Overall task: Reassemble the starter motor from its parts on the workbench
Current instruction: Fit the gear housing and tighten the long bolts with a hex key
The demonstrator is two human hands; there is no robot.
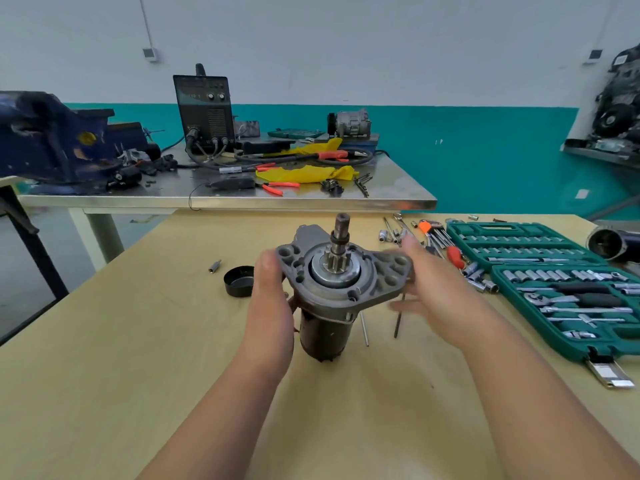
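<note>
Starter motor (329,292) stands on end on the worktop (138,358), centre of view. Dark body down, grey flange and pinion gear (335,263) up. Small footing, heavy top: tipping looks like the main risk.

Left hand (272,299) grips the flange's left side, thumb on top, fingers (291,302) curled round under the rim. Right hand (433,285) is at the flange's right ear, fingers (412,245) apart and fairly straight, holding nothing. It is blurred, so I cannot tell whether it touches the ear.

Two long bolts (398,317) lie on the worktop just beside the body, on its right, not fitted. Judgement: the flange end is only seated, not clamped.
- Lifting by the flange alone could let the body drop away or open a gap.
- A twist between the two hands could put the bolt holes out of line.
- If the motor tips right, it lands on the bolts and may send them rolling.

Black cap (239,280) sits just left of the left hand, with a small bit (214,265) beyond it. A careless sweep of the forearm could knock either away.

Further right are loose sockets (479,278) and an open socket set (561,282). A black cylinder (609,244) lies at the far right. I cannot tell whether it belongs to the motor. If it does, bolting up now would leave a part out.
</note>
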